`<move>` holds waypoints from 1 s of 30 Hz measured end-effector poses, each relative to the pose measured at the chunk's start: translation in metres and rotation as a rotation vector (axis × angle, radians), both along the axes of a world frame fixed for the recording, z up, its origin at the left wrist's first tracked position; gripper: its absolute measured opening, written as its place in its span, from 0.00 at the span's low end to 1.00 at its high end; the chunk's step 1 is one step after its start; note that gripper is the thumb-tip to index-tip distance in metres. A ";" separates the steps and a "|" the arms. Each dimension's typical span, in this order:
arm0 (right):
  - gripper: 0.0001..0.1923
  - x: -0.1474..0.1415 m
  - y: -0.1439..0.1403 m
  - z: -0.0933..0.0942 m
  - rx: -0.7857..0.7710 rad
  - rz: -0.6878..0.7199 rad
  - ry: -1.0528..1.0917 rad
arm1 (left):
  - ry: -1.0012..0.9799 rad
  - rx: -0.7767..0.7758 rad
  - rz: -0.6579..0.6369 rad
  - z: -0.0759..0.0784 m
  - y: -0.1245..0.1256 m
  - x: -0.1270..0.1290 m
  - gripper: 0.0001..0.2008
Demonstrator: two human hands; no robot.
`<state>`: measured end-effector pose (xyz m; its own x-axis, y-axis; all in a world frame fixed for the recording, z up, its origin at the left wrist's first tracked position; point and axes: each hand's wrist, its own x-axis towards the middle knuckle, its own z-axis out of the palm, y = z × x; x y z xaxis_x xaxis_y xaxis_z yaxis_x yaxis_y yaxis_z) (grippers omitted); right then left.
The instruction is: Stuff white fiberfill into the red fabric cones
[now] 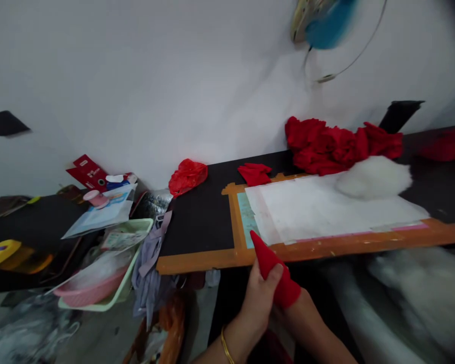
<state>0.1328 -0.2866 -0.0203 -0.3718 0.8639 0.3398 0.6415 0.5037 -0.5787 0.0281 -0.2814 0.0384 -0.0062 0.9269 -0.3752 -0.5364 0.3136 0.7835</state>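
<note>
My left hand [258, 298], with a gold bangle on its wrist, is closed around a red cone-shaped cloth piece [276, 273]. The thumb presses on the cloth's near side, and the narrow tip points up and to the left. My right hand is pushed into the wide open end of the cone up to about the wrist, so its fingers are hidden by the cloth; only the right forearm [314, 321] shows. Both hands are in front of the table's taped edge. Beyond them on the table, a tuft of white stuffing [375, 177] lies on a white sheet [311, 212].
Behind the sheet is a heap of red cloth [337, 146], with a small folded red cloth [255, 173] beside it. A red plastic bag [188, 177] lies further left. More white stuffing [428, 293] is below the table at right. A green basket [144, 230] stands at left.
</note>
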 end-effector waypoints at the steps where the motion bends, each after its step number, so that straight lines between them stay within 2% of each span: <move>1: 0.19 -0.001 0.000 0.003 0.018 0.001 -0.034 | -0.034 -0.014 0.019 0.001 0.003 -0.002 0.31; 6: 0.14 -0.003 -0.006 0.013 0.092 -0.033 -0.142 | -0.109 -0.082 0.055 0.010 0.020 -0.013 0.27; 10: 0.14 -0.012 -0.007 0.006 0.130 -0.033 -0.222 | -0.080 -0.071 0.011 0.004 0.016 -0.013 0.24; 14: 0.19 -0.022 -0.001 -0.001 -0.057 -0.028 -0.312 | -0.005 -0.093 0.052 -0.016 0.003 -0.011 0.25; 18: 0.11 -0.022 -0.001 0.006 -0.157 0.006 -0.290 | -0.037 -0.122 0.125 -0.022 0.005 -0.020 0.23; 20: 0.13 -0.015 -0.007 0.013 -0.110 0.027 -0.158 | -0.123 -0.133 0.126 -0.016 0.011 -0.031 0.21; 22: 0.17 -0.005 -0.015 0.021 -0.001 0.020 0.058 | -0.234 -0.163 0.109 -0.007 0.018 -0.042 0.20; 24: 0.18 0.004 -0.023 0.027 0.114 -0.014 0.231 | -0.312 -0.194 0.149 0.001 0.023 -0.050 0.17; 27: 0.19 0.007 -0.031 0.032 0.192 -0.014 0.237 | -0.355 -0.196 0.235 0.007 0.025 -0.052 0.13; 30: 0.21 -0.004 -0.030 0.034 0.194 0.017 0.126 | -0.377 -0.193 0.165 0.008 0.021 -0.044 0.16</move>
<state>0.1289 -0.3163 0.0134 -0.3297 0.7722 0.5432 0.5610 0.6230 -0.5451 -0.0154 -0.2606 0.0460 0.0220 0.8379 -0.5454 -0.8280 0.3210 0.4598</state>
